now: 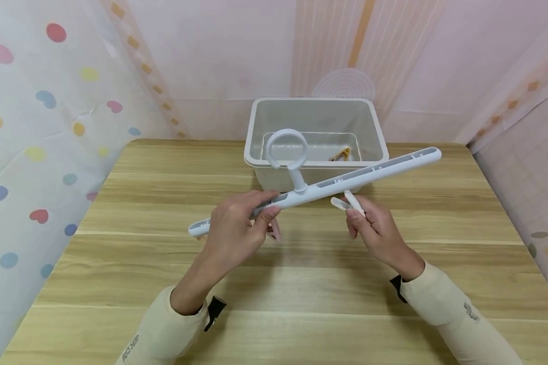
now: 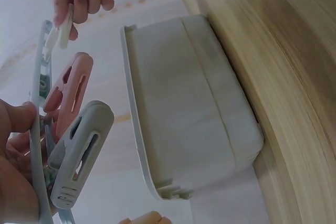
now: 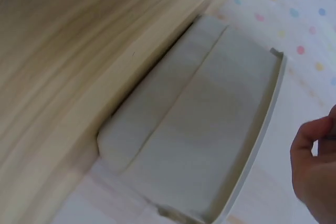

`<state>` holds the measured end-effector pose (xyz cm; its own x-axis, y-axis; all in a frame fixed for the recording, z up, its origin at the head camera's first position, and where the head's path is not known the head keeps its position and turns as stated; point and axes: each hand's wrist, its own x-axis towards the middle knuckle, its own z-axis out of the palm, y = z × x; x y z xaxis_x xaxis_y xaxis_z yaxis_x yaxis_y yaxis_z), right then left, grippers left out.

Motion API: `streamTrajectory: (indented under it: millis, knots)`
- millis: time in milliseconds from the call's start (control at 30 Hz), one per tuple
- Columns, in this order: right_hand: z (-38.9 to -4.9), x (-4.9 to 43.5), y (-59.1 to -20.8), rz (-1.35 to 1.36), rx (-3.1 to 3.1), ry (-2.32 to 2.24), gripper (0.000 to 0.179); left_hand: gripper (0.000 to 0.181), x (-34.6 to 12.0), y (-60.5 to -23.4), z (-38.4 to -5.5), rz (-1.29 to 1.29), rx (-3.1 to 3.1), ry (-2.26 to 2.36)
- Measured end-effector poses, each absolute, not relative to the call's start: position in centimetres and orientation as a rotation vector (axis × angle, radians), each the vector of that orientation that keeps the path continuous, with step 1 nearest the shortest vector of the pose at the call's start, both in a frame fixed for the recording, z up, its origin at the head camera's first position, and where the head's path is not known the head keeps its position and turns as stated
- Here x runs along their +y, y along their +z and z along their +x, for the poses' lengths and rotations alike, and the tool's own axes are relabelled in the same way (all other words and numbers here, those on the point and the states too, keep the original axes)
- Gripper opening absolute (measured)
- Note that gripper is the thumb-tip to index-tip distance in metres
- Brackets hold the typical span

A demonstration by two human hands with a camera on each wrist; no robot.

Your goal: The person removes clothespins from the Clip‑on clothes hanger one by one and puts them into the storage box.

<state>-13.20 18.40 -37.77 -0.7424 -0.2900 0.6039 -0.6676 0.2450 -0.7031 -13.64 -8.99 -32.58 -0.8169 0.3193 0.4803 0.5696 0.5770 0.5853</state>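
My left hand (image 1: pixel 233 228) grips a light blue-grey plastic hanger (image 1: pixel 365 175) left of its round hook, and the bar slants up to the right. A pink clip (image 2: pixel 74 90) and a grey clip (image 2: pixel 83 153) sit along the bar near that hand in the left wrist view. The tip of an orange clip (image 2: pixel 149 217) shows at that view's lower edge. My right hand (image 1: pixel 376 228) pinches a white clip (image 1: pixel 353 203) just below the hanger's right half. In the right wrist view only part of the right hand (image 3: pixel 315 166) shows at the edge.
A pale grey plastic bin (image 1: pixel 317 163) stands at the back of the wooden table (image 1: pixel 301 304), behind the hanger. Inside it lies a yellow-orange clip (image 1: pixel 342 154). A patterned sheet (image 1: pixel 219 56) covers the wall behind the table.
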Motion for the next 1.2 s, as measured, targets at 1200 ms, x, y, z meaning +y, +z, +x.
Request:
streamTrajectory:
  millis: [1200]
  knots:
    - [-12.8, 19.3, -38.0, 1.118, -2.117, 2.124, 0.036, 0.020, -8.7, -32.7, -13.8, -0.858, -2.392, -1.104]
